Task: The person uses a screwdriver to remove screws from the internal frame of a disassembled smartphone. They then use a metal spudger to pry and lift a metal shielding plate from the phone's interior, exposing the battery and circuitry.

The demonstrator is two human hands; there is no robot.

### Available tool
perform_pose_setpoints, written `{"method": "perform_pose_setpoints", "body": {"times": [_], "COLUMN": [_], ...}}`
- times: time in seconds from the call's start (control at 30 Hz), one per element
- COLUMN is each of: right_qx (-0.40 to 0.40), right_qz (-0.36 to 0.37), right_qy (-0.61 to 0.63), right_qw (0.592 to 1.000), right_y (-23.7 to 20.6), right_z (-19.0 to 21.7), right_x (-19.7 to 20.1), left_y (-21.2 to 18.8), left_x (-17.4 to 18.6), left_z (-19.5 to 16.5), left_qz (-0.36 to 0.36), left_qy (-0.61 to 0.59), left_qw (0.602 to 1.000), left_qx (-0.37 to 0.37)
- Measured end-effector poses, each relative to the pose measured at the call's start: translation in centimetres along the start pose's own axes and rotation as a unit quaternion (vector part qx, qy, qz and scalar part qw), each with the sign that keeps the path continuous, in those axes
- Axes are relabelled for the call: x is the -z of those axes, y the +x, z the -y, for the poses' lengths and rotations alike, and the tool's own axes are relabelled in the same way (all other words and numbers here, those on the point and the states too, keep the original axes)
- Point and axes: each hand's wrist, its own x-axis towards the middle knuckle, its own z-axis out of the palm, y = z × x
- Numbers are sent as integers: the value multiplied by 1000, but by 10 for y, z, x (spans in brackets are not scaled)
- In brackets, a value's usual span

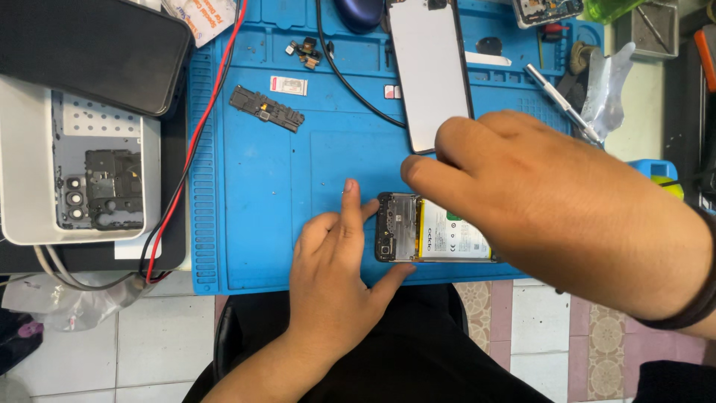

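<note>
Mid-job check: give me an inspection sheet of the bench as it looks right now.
Surface: blue repair mat, small screws scattered on it.
Job's things: opened phone, back off, battery exposed.
Clutter: loose screen panel, black bracket, metal tool, grey tray holding a phone frame, dark tablet.
Hands: left hand braces the phone's end; right hand rests over it.
Cables: red and black leads along the mat's left edge.
Surroundings: tiled floor below.
</note>
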Motion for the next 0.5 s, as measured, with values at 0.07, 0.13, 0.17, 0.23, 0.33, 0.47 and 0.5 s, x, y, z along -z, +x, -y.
{"method": "perform_pose_setpoints", "body": {"times": [0.07,0.13,0.17,0.23,0.33,0.47,0.5], "right_qx": [-155,-189,-147,-113,-192,-152,-76], "right_qz": [253,293,214,129,224,189,69], "right_qy": [-83,-98,-70,-37,-56,-52,-19], "right_qw": [951,932,963,984,954,969,994], "right_y": [9,11,10,9,12,12,10], "right_z": [-3,-1,0,4,8,10,10], "right_x": [1,3,5,6,5,7,7], "left_y": [-2,-3,-3,-3,-4,-3,-3], "left_x": [3,6,7,8,8,8,8], "left_z": [1,3,4,5,5,6,6], "left_qz": [3,18,25,25,23,20,18], "left_qy": [12,-5,-13,-18,-23,-20,-22], "left_qw": [1000,1000,1000,999,999,999,999], "left_qx": [-9,-7,-8,-10,-10,-14,-14]}}
